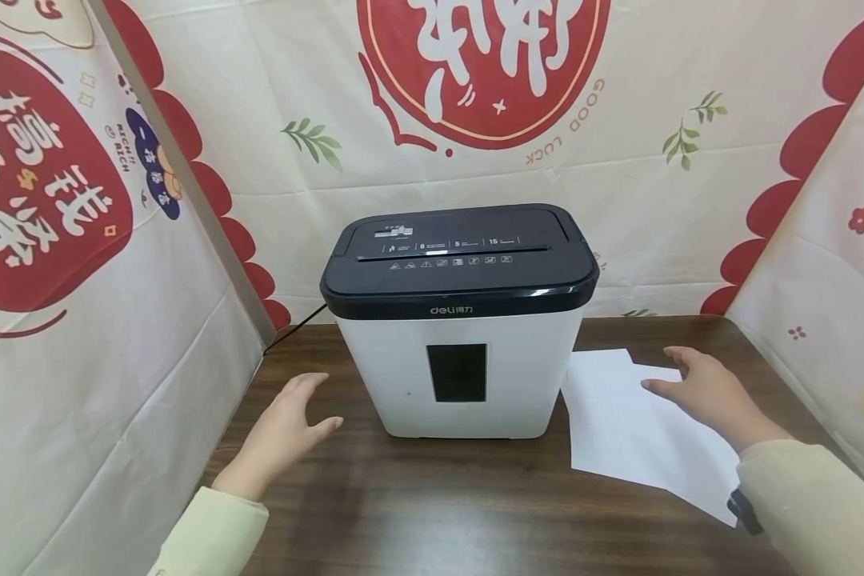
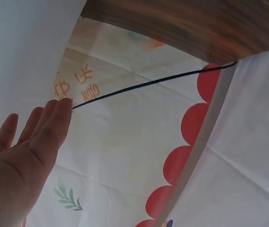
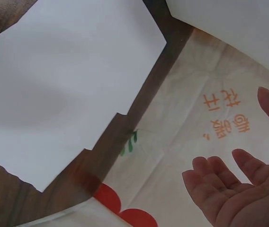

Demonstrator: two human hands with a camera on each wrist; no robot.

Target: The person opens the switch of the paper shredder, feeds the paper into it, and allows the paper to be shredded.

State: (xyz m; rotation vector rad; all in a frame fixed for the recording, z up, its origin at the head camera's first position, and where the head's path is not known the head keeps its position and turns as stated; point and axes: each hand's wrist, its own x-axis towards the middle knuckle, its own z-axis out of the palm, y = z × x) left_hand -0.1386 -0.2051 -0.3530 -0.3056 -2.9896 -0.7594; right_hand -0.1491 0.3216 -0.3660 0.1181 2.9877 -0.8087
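A paper shredder (image 1: 468, 320) with a black lid and white bin stands upright on the wooden table, a narrow slot across its top and a dark window in its front. My left hand (image 1: 282, 432) hovers to the left of it, thumb apart from relaxed fingers, holding nothing; the left wrist view shows the same hand (image 2: 30, 156) beside the white bin. Over the white paper sheets (image 1: 634, 424) on the right, my right hand (image 1: 716, 396) is held with thumb and fingers spread and nothing between them. Its fingers (image 3: 210, 182) also show in the right wrist view.
A black power cord (image 1: 295, 330) runs from behind the shredder to the table's left edge. Printed cloth walls (image 1: 274, 96) with red scalloped borders enclose the table (image 1: 432, 512) at the back and both sides. The sheets overlap unevenly, close to the shredder's right side.
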